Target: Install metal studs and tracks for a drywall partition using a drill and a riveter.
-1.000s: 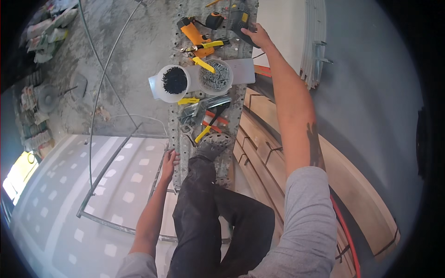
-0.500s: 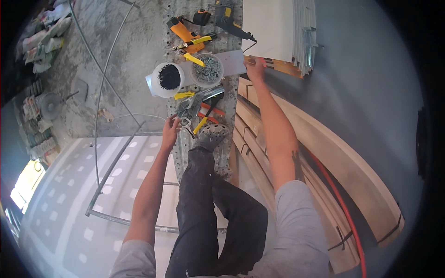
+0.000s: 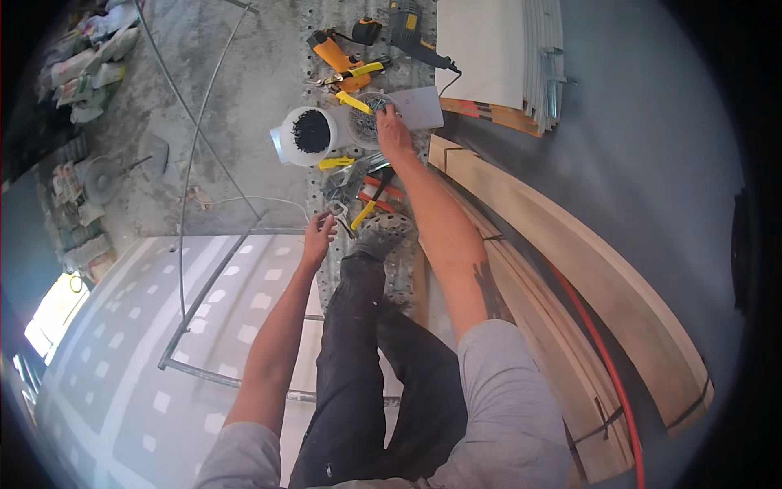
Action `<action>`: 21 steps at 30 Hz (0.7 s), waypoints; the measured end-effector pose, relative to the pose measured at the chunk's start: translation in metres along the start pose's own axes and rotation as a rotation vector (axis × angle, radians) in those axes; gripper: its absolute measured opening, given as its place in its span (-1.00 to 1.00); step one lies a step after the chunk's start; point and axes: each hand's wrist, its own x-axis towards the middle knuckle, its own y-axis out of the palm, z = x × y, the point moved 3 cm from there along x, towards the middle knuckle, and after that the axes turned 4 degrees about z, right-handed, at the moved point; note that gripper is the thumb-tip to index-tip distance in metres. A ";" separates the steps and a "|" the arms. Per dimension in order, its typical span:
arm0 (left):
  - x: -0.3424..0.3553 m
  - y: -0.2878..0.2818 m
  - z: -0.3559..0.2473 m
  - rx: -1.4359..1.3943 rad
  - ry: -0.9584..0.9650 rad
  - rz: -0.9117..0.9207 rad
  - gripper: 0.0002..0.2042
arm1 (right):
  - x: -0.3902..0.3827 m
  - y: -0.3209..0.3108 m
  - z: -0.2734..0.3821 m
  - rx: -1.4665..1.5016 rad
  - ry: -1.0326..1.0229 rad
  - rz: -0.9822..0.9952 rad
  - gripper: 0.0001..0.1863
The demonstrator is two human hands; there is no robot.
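My right hand [image 3: 394, 137] reaches over the white bucket of silvery screws [image 3: 364, 134], its fingertips down at the screws, so their grip is hidden. Left of that bucket stands another white bucket [image 3: 326, 155], holding black screws [image 3: 311, 132]. Both stand on a pale metal strip [image 3: 419, 108] laid across the perforated metal plank [image 3: 399, 273]. My left hand [image 3: 319, 238] hovers at the plank's left edge with its fingers loosely bent and apart, nothing visible in them. Beside it lie metal locking pliers [image 3: 340, 213], a yellow-handled tool [image 3: 365, 213] and grey metal pieces [image 3: 346, 181].
Beyond the buckets lie an orange tool [image 3: 332, 55], yellow-handled snips [image 3: 358, 73], a tape measure [image 3: 366, 31] and a corded drill [image 3: 411, 37]. Stacked boards [image 3: 489, 57] and long wooden planks [image 3: 570, 253] are at right. Metal scaffold tubes [image 3: 183, 301] cross at left. My shoe [image 3: 383, 235] rests on the plank.
My right hand has left the right end of the metal strip and moved left to the screws. My left hand stays beside the locking pliers. The view has shifted slightly.
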 end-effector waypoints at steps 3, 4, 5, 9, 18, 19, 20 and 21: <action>-0.003 -0.011 0.010 0.008 -0.014 -0.027 -0.47 | 0.003 0.009 0.020 -0.019 0.013 0.076 -0.87; -0.002 -0.011 0.010 0.007 -0.012 -0.028 -0.47 | 0.004 0.010 0.020 -0.019 0.011 0.075 -0.87; -0.001 -0.011 0.010 0.010 -0.016 -0.027 -0.47 | 0.005 0.011 0.019 -0.023 0.016 0.057 -0.87; 0.007 -0.013 0.007 0.044 0.000 -0.019 -0.45 | 0.008 0.009 0.010 0.137 0.036 -0.025 -0.87; 0.007 -0.013 -0.005 0.102 0.053 -0.015 -0.46 | 0.008 -0.003 -0.008 0.479 0.014 0.002 -0.88; 0.006 -0.012 -0.006 0.106 0.053 -0.019 -0.46 | 0.007 -0.005 -0.006 0.481 0.017 0.003 -0.88; 0.006 -0.011 -0.007 0.108 0.050 -0.017 -0.46 | 0.006 -0.008 -0.006 0.566 0.043 -0.035 -0.88; 0.007 -0.009 -0.009 0.091 0.054 -0.020 -0.47 | 0.003 -0.011 -0.007 0.649 0.070 -0.073 -0.88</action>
